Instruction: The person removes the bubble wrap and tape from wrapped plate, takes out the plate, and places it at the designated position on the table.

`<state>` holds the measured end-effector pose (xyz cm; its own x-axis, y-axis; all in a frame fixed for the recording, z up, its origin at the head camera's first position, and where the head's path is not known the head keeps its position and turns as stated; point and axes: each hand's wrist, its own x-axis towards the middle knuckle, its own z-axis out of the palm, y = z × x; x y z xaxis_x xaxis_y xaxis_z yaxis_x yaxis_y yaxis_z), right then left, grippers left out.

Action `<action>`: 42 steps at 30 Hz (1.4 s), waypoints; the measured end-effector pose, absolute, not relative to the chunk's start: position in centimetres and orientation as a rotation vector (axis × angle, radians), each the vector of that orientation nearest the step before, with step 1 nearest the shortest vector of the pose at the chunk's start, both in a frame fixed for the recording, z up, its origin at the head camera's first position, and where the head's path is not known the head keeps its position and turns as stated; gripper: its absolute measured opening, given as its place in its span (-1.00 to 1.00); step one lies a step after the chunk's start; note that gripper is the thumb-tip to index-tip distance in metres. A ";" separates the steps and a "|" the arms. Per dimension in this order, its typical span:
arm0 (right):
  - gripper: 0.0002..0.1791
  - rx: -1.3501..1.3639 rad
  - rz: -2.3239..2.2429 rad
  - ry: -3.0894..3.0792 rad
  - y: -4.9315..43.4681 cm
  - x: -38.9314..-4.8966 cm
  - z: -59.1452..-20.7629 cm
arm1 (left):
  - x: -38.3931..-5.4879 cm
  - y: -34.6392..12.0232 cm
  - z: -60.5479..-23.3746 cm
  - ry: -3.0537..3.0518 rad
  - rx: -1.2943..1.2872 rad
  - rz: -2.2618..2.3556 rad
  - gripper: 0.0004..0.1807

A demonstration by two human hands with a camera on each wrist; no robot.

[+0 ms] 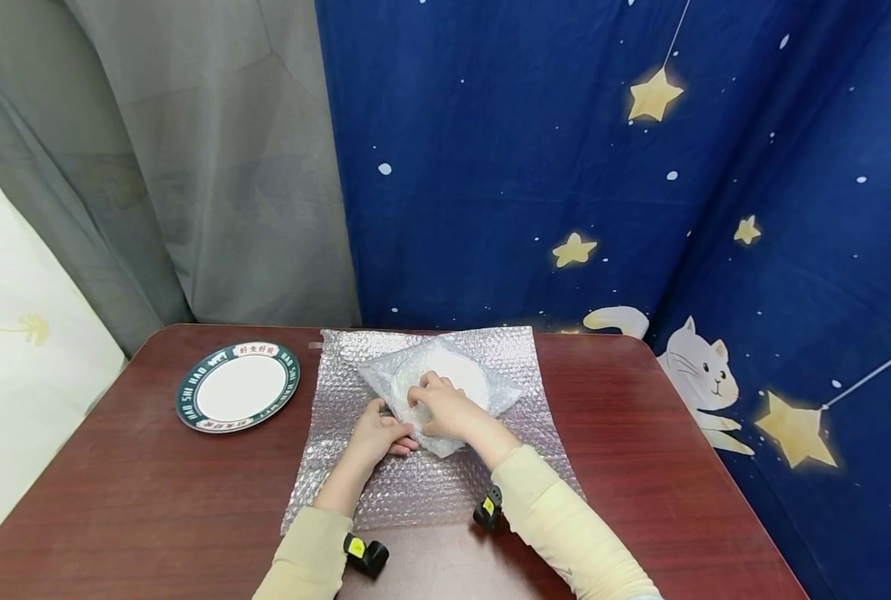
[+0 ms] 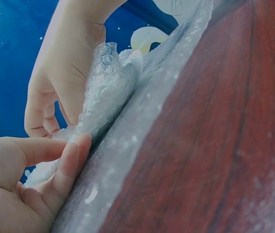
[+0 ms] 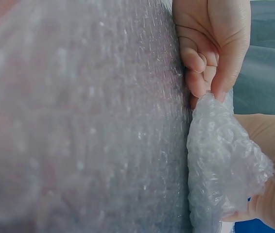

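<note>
Bubble wrap [image 1: 422, 487] lies on a reddish table [image 1: 152, 508], curtains [image 1: 483, 167] behind.

We record one left hand [image 2: 28, 177], lower left, thumb and fingertips pinching an edge of folded wrap [image 2: 106, 90], clear and bubbled. Beyond it, we count one right hand [image 2: 62, 73], reaching down from the top, fingers bent, beside the wrap. Beneath, we enter one bubbled sheet [image 2: 137, 116], on a reddish-brown tabletop [image 2: 220, 121] with dark grain. Background: one blue curtain [image 2: 4, 87], white-specked.
</note>
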<state>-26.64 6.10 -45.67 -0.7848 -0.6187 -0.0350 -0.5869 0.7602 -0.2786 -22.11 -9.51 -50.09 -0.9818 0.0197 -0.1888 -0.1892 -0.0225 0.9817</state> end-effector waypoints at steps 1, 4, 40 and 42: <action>-0.57 -0.975 -0.390 2.830 6.1 -26.6 -45.7 | -22.1 -9.5 -50.0 2.088 -0.181 2.139 -0.20; -0.57 -0.974 -0.409 2.832 6.1 -26.6 -45.6 | -22.2 -9.5 -49.9 2.091 -0.178 2.134 -0.16; -0.55 -0.942 -0.770 2.826 7.6 -26.2 -46.5 | -22.2 -9.5 -50.3 2.071 -0.174 2.156 -0.23; -0.61 -0.958 -0.791 2.835 7.9 -26.1 -46.5 | -22.1 -9.4 -50.3 2.070 -0.174 2.157 -0.23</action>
